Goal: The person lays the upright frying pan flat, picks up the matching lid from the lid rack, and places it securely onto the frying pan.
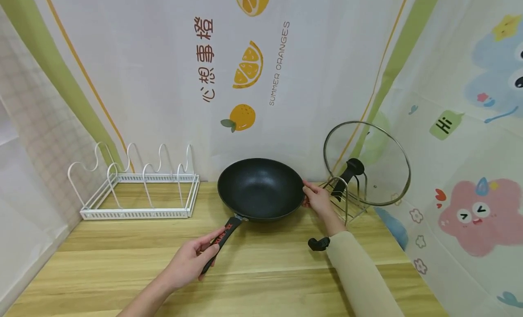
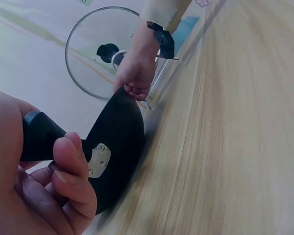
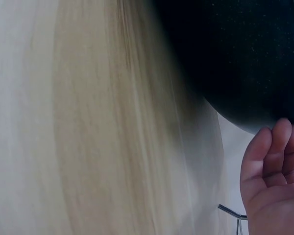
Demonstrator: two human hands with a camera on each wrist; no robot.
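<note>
A black wok [image 1: 261, 190] sits tilted close over the wooden table, its inside facing me. My left hand [image 1: 189, 262] grips its black handle [image 1: 229, 230], which has red lettering; in the left wrist view the fingers [image 2: 71, 161] curl round the handle below its riveted metal bracket [image 2: 99, 160]. At the wok's right side, my right hand [image 1: 318, 199] pinches the rim, thumb on top. From the right wrist view, its curled fingers [image 3: 277, 152] lie against the wok's dark underside [image 3: 235, 63].
A white rack [image 1: 135, 214] with several looped dividers stands at the back left of the table [image 1: 261, 280]. Behind my right hand, a glass lid [image 1: 388, 167] with a black knob leans in a wire stand [image 1: 347, 203]. Printed curtains [image 1: 163, 103] hang behind and beside the table.
</note>
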